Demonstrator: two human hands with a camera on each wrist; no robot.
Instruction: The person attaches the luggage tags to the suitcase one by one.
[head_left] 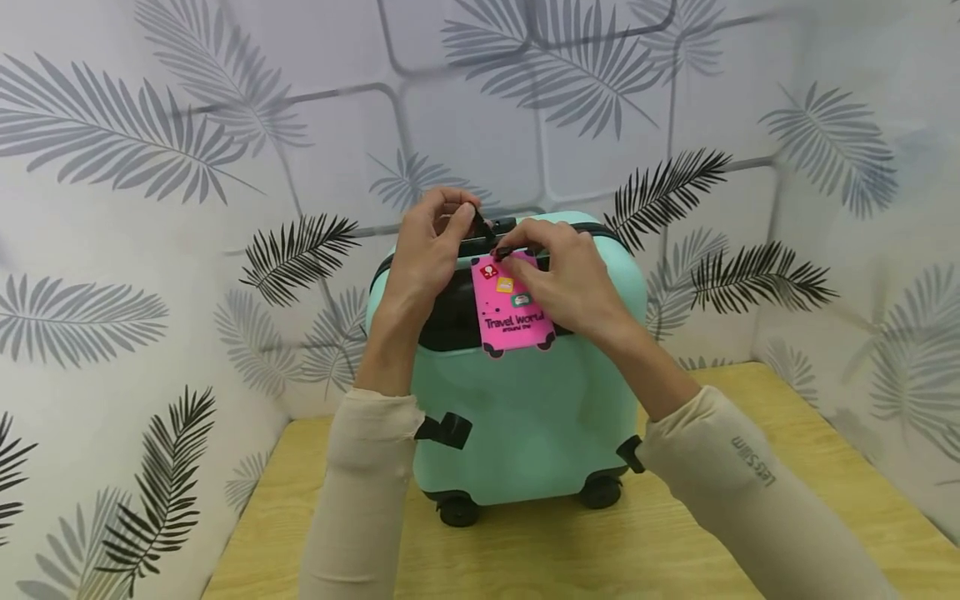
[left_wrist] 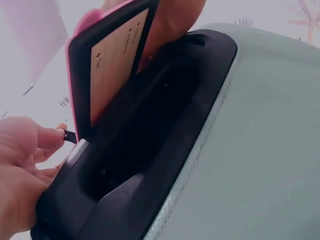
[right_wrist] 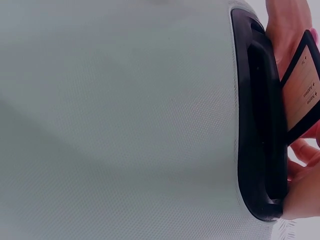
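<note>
A mint-green suitcase (head_left: pixel 517 417) stands upright, with a black recessed panel (head_left: pixel 450 312) on its front. Against its upper front hangs a pink luggage tag (head_left: pixel 516 321) printed "Travel World". My left hand (head_left: pixel 427 254) pinches the end of the tag's black strap (head_left: pixel 482 225) above the suitcase's top edge. At the tag's top, my right hand (head_left: pixel 566 275) pinches the strap, its fingertips partly covering the tag's corner. In the left wrist view the strap end (left_wrist: pixel 70 136) shows between thumb and finger. The tag's back, a label card (right_wrist: pixel 301 90), faces the right wrist camera.
The suitcase rests on a yellow wood-grain table (head_left: pixel 480 558) on black wheels (head_left: pixel 458 510). Close behind and beside it rise walls (head_left: pixel 480 108) with a grey and black leaf pattern. Black wrist-camera mounts (head_left: pixel 453 430) stick out from both beige sleeves (head_left: pixel 367 492).
</note>
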